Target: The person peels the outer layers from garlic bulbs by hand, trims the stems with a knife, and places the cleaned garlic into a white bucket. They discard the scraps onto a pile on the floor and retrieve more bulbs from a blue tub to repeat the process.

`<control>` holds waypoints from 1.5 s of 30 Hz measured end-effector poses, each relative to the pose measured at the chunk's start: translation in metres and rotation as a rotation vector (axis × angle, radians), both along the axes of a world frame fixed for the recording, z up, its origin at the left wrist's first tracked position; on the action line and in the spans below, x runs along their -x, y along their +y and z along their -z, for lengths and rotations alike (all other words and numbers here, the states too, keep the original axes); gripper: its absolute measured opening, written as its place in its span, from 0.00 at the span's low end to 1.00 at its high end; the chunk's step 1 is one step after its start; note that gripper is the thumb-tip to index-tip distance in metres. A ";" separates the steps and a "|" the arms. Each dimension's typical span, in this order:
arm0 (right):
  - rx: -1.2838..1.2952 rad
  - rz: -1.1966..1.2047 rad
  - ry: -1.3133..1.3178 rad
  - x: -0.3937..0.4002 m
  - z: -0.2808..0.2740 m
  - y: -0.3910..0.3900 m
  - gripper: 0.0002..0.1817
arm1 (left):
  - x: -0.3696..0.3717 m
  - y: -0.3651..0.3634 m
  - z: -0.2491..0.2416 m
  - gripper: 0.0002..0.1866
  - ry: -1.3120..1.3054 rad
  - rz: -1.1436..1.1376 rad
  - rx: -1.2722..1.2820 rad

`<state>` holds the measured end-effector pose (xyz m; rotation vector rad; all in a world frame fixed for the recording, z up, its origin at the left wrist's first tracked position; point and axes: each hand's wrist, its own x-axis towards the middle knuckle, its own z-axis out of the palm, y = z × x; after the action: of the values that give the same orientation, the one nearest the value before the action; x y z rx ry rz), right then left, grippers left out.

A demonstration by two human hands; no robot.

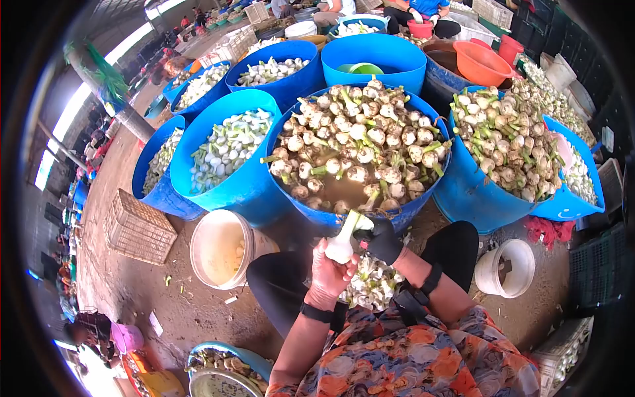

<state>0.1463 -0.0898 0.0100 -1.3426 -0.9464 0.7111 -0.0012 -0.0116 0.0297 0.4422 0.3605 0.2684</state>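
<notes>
A fresh garlic bulb (340, 248) with a thick green-white stem stands upright in my bare left hand (329, 272), whose fingers wrap around its underside. My right hand (385, 242), in a dark glove, is closed at the side of the stem, where a pale strip bends towards its fingers. A small reddish bit shows by the glove; I cannot make out what it is. Below both hands, between my knees, lies a heap of white garlic peelings (372, 283). Just ahead, a big blue tub (297, 202) holds unpeeled garlic bulbs in brown water.
To the right stands another blue tub (471, 205), heaped with unpeeled garlic. A light-blue tub (221, 182) of clean white garlic is at the left. White buckets (218, 264) flank my knees, near a woven crate (140, 226). Other people sit at the back behind more tubs.
</notes>
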 end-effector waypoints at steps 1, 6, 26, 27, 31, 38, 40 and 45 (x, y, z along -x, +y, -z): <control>-0.008 -0.008 -0.053 -0.001 -0.006 0.000 0.15 | 0.000 0.000 -0.002 0.33 0.017 0.044 0.093; -0.084 0.005 0.063 0.008 -0.005 0.001 0.14 | -0.007 -0.008 -0.011 0.34 0.146 -0.036 -0.033; -0.022 0.019 0.055 0.013 0.003 -0.002 0.17 | 0.003 -0.004 0.022 0.21 0.306 -0.349 -0.564; -0.023 0.017 0.055 0.008 0.005 0.000 0.17 | 0.003 -0.003 0.021 0.19 0.198 -0.351 -0.451; 0.040 0.096 -0.003 -0.008 0.010 0.008 0.15 | 0.011 0.008 0.025 0.21 -0.061 -0.151 -0.111; 0.213 0.036 -0.214 -0.011 0.015 -0.007 0.12 | 0.017 0.018 0.039 0.25 -0.066 -0.270 0.059; 0.225 0.008 -0.197 -0.008 0.005 -0.016 0.12 | 0.019 0.029 0.041 0.22 -0.119 -0.330 0.107; 0.276 -0.092 -0.089 -0.008 -0.010 -0.032 0.15 | 0.021 0.044 0.039 0.23 -0.081 -0.373 0.103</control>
<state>0.1547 -0.1218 0.0195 -1.5907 -1.0126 0.8823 -0.0227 0.0323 -0.0094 0.2590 0.3749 0.6261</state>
